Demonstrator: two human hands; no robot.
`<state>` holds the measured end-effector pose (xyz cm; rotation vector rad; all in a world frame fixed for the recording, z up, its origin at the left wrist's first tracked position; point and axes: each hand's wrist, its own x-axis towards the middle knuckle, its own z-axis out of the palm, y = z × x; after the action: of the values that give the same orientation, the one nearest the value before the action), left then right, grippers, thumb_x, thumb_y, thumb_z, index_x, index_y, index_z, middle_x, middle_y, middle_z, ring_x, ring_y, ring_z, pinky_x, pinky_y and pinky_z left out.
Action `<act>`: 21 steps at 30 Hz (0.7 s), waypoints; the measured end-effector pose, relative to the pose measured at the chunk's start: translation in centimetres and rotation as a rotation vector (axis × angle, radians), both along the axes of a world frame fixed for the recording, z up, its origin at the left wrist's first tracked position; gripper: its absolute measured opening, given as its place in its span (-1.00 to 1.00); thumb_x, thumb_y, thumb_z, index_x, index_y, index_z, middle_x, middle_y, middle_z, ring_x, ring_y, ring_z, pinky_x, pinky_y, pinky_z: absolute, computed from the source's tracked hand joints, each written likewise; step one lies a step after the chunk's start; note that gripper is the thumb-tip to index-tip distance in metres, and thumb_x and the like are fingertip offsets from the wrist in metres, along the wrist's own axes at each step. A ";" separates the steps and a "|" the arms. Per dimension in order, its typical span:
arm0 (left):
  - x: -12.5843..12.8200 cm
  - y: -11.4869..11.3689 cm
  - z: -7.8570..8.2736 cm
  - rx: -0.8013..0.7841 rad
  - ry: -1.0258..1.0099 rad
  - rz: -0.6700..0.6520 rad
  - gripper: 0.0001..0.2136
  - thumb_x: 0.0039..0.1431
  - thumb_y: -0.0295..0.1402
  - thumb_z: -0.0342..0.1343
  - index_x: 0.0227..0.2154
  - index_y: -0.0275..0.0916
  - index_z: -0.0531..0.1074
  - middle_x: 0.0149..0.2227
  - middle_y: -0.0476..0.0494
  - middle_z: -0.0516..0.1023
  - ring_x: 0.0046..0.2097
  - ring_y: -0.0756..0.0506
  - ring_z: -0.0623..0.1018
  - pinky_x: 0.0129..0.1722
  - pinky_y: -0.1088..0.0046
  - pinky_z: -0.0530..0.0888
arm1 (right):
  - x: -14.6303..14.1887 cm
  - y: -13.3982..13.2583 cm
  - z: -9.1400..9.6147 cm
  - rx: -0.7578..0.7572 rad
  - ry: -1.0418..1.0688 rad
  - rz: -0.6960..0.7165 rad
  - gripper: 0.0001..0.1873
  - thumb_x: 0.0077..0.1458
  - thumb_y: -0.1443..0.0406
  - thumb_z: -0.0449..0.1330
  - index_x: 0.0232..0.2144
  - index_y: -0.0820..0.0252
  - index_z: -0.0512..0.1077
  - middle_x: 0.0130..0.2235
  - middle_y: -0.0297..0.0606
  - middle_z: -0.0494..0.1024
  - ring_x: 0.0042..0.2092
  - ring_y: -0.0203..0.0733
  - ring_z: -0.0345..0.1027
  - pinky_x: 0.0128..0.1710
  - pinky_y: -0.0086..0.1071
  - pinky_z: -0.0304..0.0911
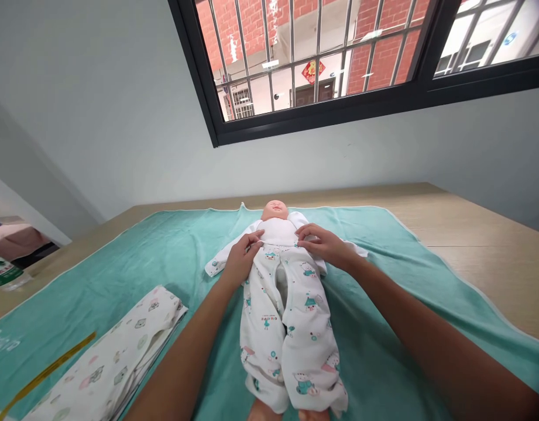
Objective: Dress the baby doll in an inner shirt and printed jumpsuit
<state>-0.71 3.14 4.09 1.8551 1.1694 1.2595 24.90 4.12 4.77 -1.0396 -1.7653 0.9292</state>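
Observation:
A baby doll [275, 210] lies on its back, head toward the wall, in a white long-sleeved top [278, 232]. White printed baby trousers [308, 304], open at the crotch, cover its legs; its feet show at the bottom edge. At the left end of the waistband, my left hand [244, 255] is closed, thumb and fingertips pinching the cloth. My right hand [325, 244] pinches the other end of the waistband, fingers bent over the lower edge of the top. The cloth between the fingertips is mostly hidden.
Under the doll a turquoise blanket [164, 251] covers much of the wooden table [484, 251]. A folded printed cloth [115, 356] and a yellow tape measure [50, 369] lie at the left. A bottle [3, 272] is at the far left edge. Behind stands a wall with a barred window [313, 58].

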 end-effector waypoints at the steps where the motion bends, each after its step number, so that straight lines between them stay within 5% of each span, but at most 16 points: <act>1: 0.1 0.2 0.1 0.002 0.020 0.023 -0.87 0.23 -0.26 0.02 -0.38 -0.17 0.34 0.04 -0.13 0.53 0.00 -0.12 0.49 0.01 0.32 0.33 | -0.2 0.0 -0.1 0.017 -0.009 -0.009 -0.78 -0.03 0.13 0.27 -0.38 0.14 0.45 0.02 -0.19 0.43 0.07 -0.08 0.28 0.01 -0.23 0.26; 4: 0.5 1.5 0.6 0.033 0.111 0.158 -0.86 0.23 -0.21 0.00 -0.37 -0.14 0.29 -0.27 -0.06 0.59 -0.28 -0.09 0.50 -0.25 0.39 0.35 | -0.6 -0.1 -0.2 0.038 -0.054 -0.001 -0.74 -0.06 0.11 0.31 -0.38 0.13 0.43 0.10 -0.20 0.40 0.07 -0.09 0.29 0.05 -0.21 0.23; 7: 1.0 3.3 1.0 0.076 0.180 0.227 -0.86 0.20 -0.21 0.02 -0.39 -0.13 0.29 -0.50 0.03 0.44 -0.44 -0.07 0.40 -0.38 0.41 0.27 | -1.2 -0.3 -0.4 0.102 -0.189 -0.109 -0.82 0.07 0.13 0.21 -0.39 0.10 0.43 -0.06 -0.23 0.52 -0.10 -0.12 0.38 -0.07 -0.25 0.25; 11: 1.9 5.4 0.9 0.060 0.188 0.231 -0.87 0.18 -0.24 0.03 -0.43 -0.14 0.29 -0.52 0.03 0.43 -0.44 -0.07 0.39 -0.39 0.42 0.24 | -1.9 -0.3 -0.5 0.270 -0.438 -0.324 -0.78 0.21 0.23 0.02 -0.42 0.11 0.40 -0.33 -0.24 0.53 -0.30 -0.16 0.34 -0.26 -0.32 0.15; 17: 2.1 6.4 -0.1 -0.001 0.161 0.250 -0.87 0.19 -0.26 0.00 -0.44 -0.15 0.25 -0.56 0.06 0.37 -0.48 -0.05 0.35 -0.41 0.43 0.22 | -1.9 0.9 1.0 0.200 -0.534 -0.175 -0.69 0.08 0.05 0.17 -0.53 0.13 0.37 -0.37 -0.29 0.48 -0.38 -0.22 0.26 -0.38 -0.37 0.06; 21: 1.9 6.1 -0.3 -0.017 0.077 0.197 -0.86 0.18 -0.25 0.02 -0.43 -0.16 0.27 -0.49 0.05 0.39 -0.41 -0.04 0.37 -0.36 0.44 0.26 | -2.3 2.1 1.8 0.187 -0.584 -0.219 -0.70 0.07 0.14 0.16 -0.60 0.14 0.30 -0.43 -0.30 0.43 -0.42 -0.25 0.18 -0.40 -0.37 0.00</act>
<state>1.23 9.24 3.81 1.8261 1.4291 1.2878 22.65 6.20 6.59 -1.4407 -2.0975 0.3274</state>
